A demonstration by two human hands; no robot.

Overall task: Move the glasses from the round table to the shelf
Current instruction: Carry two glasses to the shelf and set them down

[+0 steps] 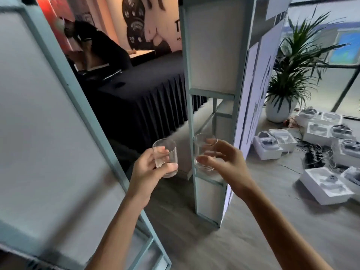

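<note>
- Standing straight ahead is the tall pale-green framed shelf with white panels [212, 55].
- The left hand [145, 172], fingers curled round a clear cylindrical drinking glass [163, 151], holds it in the air left of the shelf.
- The right hand [226, 162] grips a second clear glass [200, 151] at the shelf's lower opening.

text | we read one large "T" on the wall poster [155, 18], far above the left hand [148, 168] | print on its dark discs [134, 26]: too blurred for us
</note>
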